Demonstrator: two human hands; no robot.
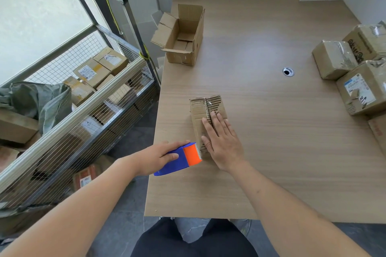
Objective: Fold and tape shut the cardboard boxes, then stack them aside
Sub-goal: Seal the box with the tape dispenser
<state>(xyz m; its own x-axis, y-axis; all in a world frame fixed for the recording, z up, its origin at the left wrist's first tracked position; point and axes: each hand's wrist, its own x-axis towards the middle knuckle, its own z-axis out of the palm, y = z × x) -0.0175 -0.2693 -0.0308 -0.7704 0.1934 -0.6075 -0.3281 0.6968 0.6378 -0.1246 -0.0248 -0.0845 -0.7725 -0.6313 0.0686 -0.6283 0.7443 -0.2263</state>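
Item: closed box [205,115] on desk [271,131]; my right hand [221,142] pressed it, fingers [213,123] straight, together. My left hand [160,155] gripped tape dispenser [183,157], fingers curled.

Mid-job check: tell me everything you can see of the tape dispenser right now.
The tape dispenser is a handheld gun, blue plastic body with an orange front section and what looks like a toothed cutting edge. It lies tilted, nose toward the near end of the small box, at the table's left edge. The left hand grips its handle. The tape roll itself isn't visible.
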